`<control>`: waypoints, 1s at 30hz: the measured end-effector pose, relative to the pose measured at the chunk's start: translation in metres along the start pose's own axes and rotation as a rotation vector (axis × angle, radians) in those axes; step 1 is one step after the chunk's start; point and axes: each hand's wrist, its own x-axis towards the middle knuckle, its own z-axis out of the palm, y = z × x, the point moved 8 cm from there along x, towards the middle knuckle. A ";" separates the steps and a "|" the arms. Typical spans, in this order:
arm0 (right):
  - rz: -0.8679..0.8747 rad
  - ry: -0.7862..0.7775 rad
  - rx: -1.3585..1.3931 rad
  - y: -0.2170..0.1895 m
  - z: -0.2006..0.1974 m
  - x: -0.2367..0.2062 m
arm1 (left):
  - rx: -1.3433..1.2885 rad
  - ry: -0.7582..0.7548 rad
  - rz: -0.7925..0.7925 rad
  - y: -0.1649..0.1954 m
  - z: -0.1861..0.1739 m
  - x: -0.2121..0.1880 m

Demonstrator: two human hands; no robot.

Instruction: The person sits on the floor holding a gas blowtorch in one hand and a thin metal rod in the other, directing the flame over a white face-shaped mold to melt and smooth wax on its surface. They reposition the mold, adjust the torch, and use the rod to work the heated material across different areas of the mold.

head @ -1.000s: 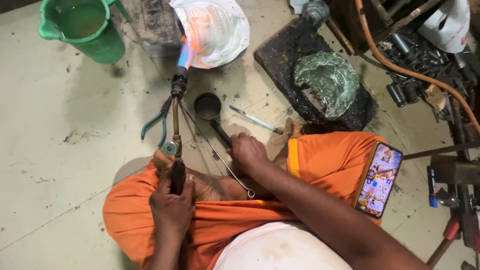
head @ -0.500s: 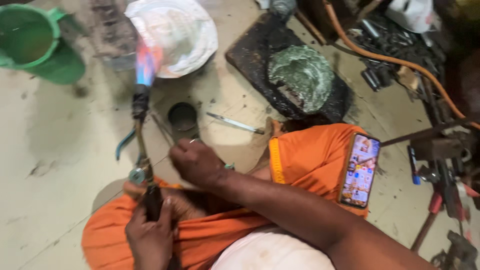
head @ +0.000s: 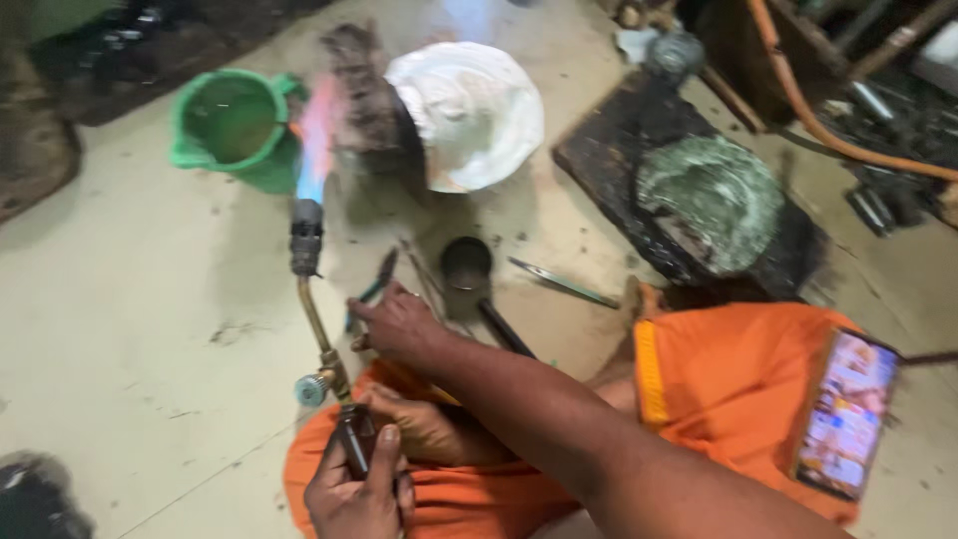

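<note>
left hand (head: 361,489) is wrapped shut around the dark grip at the bottom end of a gas torch (head: 317,339), thumb laid up along the handle. the torch's long axis runs from that grip near the person's lap up and slightly left across the floor (head: 130,299): brass tube, a small bluish valve knob on its left side low down, then the dark burner head at the far end. it points away from the person, toward the top of the view, with a blue-to-pink flame (head: 317,135) coming off the tip and reaching up between the green plastic mug (head: 235,125) and a dark charred block (head: 369,100).

right hand (head: 399,324) is reaching across just to the right of the torch tube, fingers curled loosely over thin tools lying on the floor, looks like blue-handled pliers (head: 374,284). picture's blurry there so can't tell if it actually grips them or only touches.

just beyond that hand sits a small dark ladle (head: 469,269) with its handle running back toward the person. a slim tweezer-like tool (head: 564,282) lies to its right. white bowl (head: 469,115) sits right of the charred block, and further right a greenish lump (head: 711,200) rests on a black slab. a phone (head: 846,414) with a lit screen lies on the orange-clothed knee.
</note>
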 end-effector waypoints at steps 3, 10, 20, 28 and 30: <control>0.018 0.004 -0.086 -0.016 0.006 -0.001 | -0.002 -0.040 0.062 0.018 -0.003 0.008; 0.287 -0.009 0.115 -0.019 -0.014 -0.025 | -0.019 -0.032 -0.019 0.011 -0.001 0.009; 0.383 -0.006 0.506 0.021 -0.053 -0.009 | -0.060 -0.015 0.086 0.025 -0.004 -0.010; 0.505 0.330 0.962 0.148 -0.140 -0.123 | -0.033 -0.095 0.029 0.009 0.012 0.000; 0.616 0.452 0.953 0.177 -0.148 -0.140 | -0.011 -0.123 0.019 0.004 0.026 0.002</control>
